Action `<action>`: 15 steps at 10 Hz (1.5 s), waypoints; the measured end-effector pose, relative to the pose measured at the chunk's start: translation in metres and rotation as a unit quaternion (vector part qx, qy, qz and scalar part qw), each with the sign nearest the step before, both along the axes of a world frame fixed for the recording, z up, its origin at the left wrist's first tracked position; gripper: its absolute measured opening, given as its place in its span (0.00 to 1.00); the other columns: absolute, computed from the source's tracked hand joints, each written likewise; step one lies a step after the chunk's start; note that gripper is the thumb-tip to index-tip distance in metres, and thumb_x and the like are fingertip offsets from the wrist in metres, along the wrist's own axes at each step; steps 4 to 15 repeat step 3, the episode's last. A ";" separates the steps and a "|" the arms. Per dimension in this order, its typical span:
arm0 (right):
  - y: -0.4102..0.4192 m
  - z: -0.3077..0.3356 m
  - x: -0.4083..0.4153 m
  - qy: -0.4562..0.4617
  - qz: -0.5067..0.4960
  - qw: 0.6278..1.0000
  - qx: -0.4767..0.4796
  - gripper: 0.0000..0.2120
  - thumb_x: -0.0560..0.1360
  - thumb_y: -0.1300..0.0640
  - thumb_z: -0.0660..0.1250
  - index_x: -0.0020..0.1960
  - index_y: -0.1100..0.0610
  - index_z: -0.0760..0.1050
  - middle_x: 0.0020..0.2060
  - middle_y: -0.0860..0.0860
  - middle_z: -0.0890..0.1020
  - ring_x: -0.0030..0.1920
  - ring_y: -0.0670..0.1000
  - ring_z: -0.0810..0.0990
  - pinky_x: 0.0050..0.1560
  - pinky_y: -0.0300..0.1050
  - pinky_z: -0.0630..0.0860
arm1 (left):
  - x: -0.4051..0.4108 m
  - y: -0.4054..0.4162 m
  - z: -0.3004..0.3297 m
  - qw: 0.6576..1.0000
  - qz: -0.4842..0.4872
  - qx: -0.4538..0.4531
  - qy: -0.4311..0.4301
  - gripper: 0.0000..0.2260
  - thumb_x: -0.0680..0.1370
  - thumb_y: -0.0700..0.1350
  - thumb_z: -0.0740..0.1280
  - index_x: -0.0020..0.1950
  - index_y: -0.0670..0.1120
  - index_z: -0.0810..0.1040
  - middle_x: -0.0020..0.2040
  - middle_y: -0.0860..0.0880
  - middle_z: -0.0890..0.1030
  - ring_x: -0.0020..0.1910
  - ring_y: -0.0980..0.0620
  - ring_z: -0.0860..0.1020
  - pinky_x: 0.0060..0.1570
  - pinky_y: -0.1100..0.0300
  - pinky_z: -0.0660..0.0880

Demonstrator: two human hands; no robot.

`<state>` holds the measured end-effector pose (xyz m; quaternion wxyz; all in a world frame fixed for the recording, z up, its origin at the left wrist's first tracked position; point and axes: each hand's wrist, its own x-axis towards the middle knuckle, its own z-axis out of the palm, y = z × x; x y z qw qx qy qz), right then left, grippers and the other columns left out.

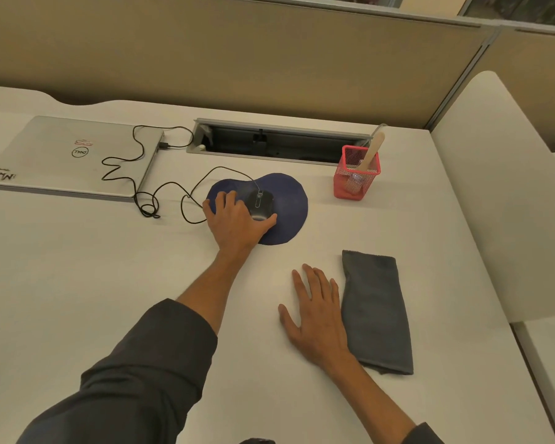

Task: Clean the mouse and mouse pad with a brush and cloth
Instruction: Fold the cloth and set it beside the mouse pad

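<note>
The left hand (234,219) reaches out over the near left part of the dark blue mouse pad (289,203), with its fingers spread and lying beside the black mouse (261,203) and its thumb curving round the mouse's near end; whether it truly grips the mouse or only rests against it cannot be told from this angle. The mouse sits on the middle of the pad, its cable (148,174) looping away across the white desk (93,267) to the closed laptop (71,155) at the far left. The right hand (314,312) lies flat on the desk with straight, slightly spread fingers, holding nothing, just beside the folded grey cloth (377,312), whose left edge it nearly touches. The brush (370,155) stands untouched in the red mesh cup (356,177), well apart from both hands to the right of the pad. Judging by this, the cleaning itself has not begun: the step in hand looks like taking hold of the mouse. The next move probably calls for the right hand to fetch a tool, either the cloth at its side or the brush across the desk, while the left steadies or lifts the mouse, minding the trailing cable.
</note>
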<state>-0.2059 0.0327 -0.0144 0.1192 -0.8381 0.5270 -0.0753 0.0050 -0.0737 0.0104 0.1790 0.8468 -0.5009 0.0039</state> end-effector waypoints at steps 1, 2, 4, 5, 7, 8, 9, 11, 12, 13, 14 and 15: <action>0.000 0.000 0.000 0.000 -0.003 1.000 0.005 0.33 0.77 0.38 0.51 0.77 0.53 0.57 0.77 0.53 0.58 0.77 0.55 0.53 0.76 0.57 0.49 | 0.000 -0.001 -0.003 1.000 0.002 0.012 -0.005 0.37 0.64 0.77 0.60 0.53 0.46 0.80 0.63 0.48 0.77 0.66 0.47 0.69 0.69 0.42 0.56; 0.001 0.003 0.001 0.002 0.000 1.000 0.000 0.33 0.77 0.37 0.51 0.77 0.53 0.57 0.77 0.53 0.58 0.77 0.55 0.54 0.76 0.57 0.48 | 0.001 0.004 0.002 0.999 0.004 0.021 0.026 0.43 0.63 0.80 0.55 0.58 0.46 0.78 0.63 0.48 0.77 0.67 0.46 0.69 0.70 0.42 0.55; -0.006 0.004 0.003 -0.007 -0.001 1.000 -0.002 0.35 0.77 0.35 0.50 0.78 0.52 0.54 0.78 0.52 0.55 0.78 0.54 0.52 0.76 0.57 0.46 | -0.001 0.026 -0.004 0.999 -0.004 -0.001 0.034 0.43 0.67 0.78 0.52 0.62 0.45 0.75 0.64 0.47 0.76 0.67 0.45 0.69 0.70 0.42 0.54; -0.006 0.004 0.003 -0.007 -0.001 1.000 -0.002 0.35 0.77 0.35 0.50 0.78 0.52 0.54 0.78 0.52 0.55 0.78 0.54 0.52 0.76 0.57 0.46 | -0.001 0.026 -0.004 0.999 -0.004 -0.001 0.034 0.43 0.67 0.78 0.52 0.62 0.45 0.75 0.64 0.47 0.76 0.67 0.45 0.69 0.70 0.42 0.54; -0.006 0.004 0.003 -0.007 -0.001 1.000 -0.002 0.35 0.77 0.35 0.50 0.78 0.52 0.54 0.78 0.52 0.55 0.78 0.54 0.52 0.76 0.57 0.46 | -0.001 0.026 -0.004 0.999 -0.004 -0.001 0.034 0.43 0.67 0.78 0.52 0.62 0.45 0.75 0.64 0.47 0.76 0.67 0.45 0.69 0.70 0.42 0.54; -0.006 0.004 0.003 -0.007 -0.001 1.000 -0.002 0.35 0.77 0.35 0.50 0.78 0.52 0.54 0.78 0.52 0.55 0.78 0.54 0.52 0.76 0.57 0.46 | -0.001 0.026 -0.004 0.999 -0.004 -0.001 0.034 0.43 0.67 0.78 0.52 0.62 0.45 0.75 0.64 0.47 0.76 0.67 0.45 0.69 0.70 0.42 0.54; -0.006 0.004 0.003 -0.007 -0.001 1.000 -0.002 0.35 0.77 0.35 0.50 0.78 0.52 0.54 0.78 0.52 0.55 0.78 0.54 0.52 0.76 0.57 0.46 | -0.001 0.026 -0.004 0.999 -0.004 -0.001 0.034 0.43 0.67 0.78 0.52 0.62 0.45 0.75 0.64 0.47 0.76 0.67 0.45 0.69 0.70 0.42 0.54; -0.006 0.004 0.003 -0.007 -0.001 1.000 -0.002 0.35 0.77 0.35 0.50 0.78 0.52 0.54 0.78 0.52 0.55 0.78 0.54 0.52 0.76 0.57 0.46 | -0.001 0.026 -0.004 0.999 -0.004 -0.001 0.034 0.43 0.67 0.78 0.52 0.62 0.45 0.75 0.64 0.47 0.76 0.67 0.45 0.69 0.70 0.42 0.54; -0.006 0.004 0.003 -0.007 -0.001 1.000 -0.002 0.35 0.77 0.35 0.50 0.78 0.52 0.54 0.78 0.52 0.55 0.78 0.54 0.52 0.76 0.57 0.46 | -0.001 0.026 -0.004 0.999 -0.004 -0.001 0.034 0.43 0.67 0.78 0.52 0.62 0.45 0.75 0.64 0.47 0.76 0.67 0.45 0.69 0.70 0.42 0.54; -0.006 0.004 0.003 -0.007 -0.001 1.000 -0.002 0.35 0.77 0.35 0.50 0.78 0.52 0.54 0.78 0.52 0.55 0.78 0.54 0.52 0.76 0.57 0.46 | -0.001 0.026 -0.004 0.999 -0.004 -0.001 0.034 0.43 0.67 0.78 0.52 0.62 0.45 0.75 0.64 0.47 0.76 0.67 0.45 0.69 0.70 0.42 0.54; -0.006 0.004 0.003 -0.007 -0.001 1.000 -0.002 0.35 0.77 0.35 0.50 0.78 0.52 0.54 0.78 0.52 0.55 0.78 0.54 0.52 0.76 0.57 0.46 | -0.001 0.026 -0.004 0.999 -0.004 -0.001 0.034 0.43 0.67 0.78 0.52 0.62 0.45 0.75 0.64 0.47 0.76 0.67 0.45 0.69 0.70 0.42 0.54; -0.006 0.004 0.003 -0.007 -0.001 1.000 -0.002 0.35 0.77 0.35 0.50 0.78 0.52 0.54 0.78 0.52 0.55 0.78 0.54 0.52 0.76 0.57 0.46 | -0.001 0.026 -0.004 0.999 -0.004 -0.001 0.034 0.43 0.67 0.78 0.52 0.62 0.45 0.75 0.64 0.47 0.76 0.67 0.45 0.69 0.70 0.42 0.54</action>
